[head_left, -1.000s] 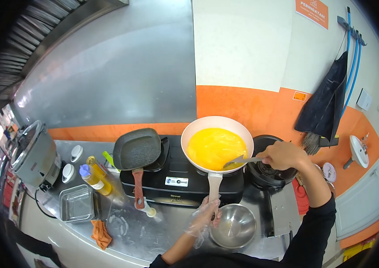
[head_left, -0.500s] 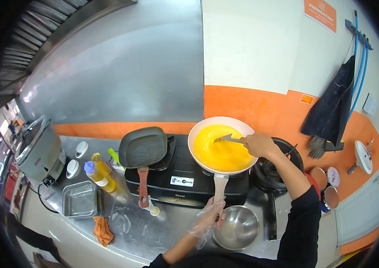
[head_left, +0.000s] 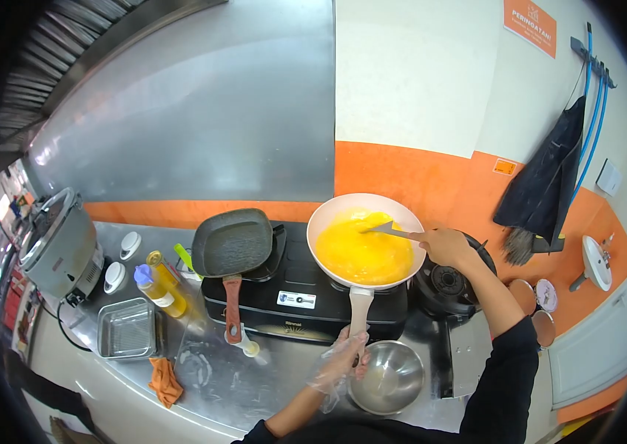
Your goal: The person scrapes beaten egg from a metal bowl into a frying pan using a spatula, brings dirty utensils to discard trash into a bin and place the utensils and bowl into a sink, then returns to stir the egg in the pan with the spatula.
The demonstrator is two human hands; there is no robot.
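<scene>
A white frying pan [head_left: 314, 222] with yellow liquid egg [head_left: 358, 251] in it stands on the right side of the black stove [head_left: 298, 323]. Around its pale handle [head_left: 360, 307] is my left hand [head_left: 341, 364], in a clear plastic glove. My right hand [head_left: 444, 247], bare, holds a grey spatula [head_left: 395, 231], whose blade dips into the egg near the pan's upper right. Just right of my left hand, a steel bowl [head_left: 395, 377] rests on the counter.
A dark square pan [head_left: 232, 244] sits on the stove's left side. Left of it are oil bottles [head_left: 159, 291], white lids [head_left: 115, 276], a wire-lined tray [head_left: 127, 331], an orange cloth [head_left: 165, 382] and a large grey cooker [head_left: 65, 248]. Another burner [head_left: 450, 280] lies at right.
My right hand and the spatula have swept from the pan's lower right up across the egg, then slightly right. My left hand stays on the handle. The view has shifted a little.
</scene>
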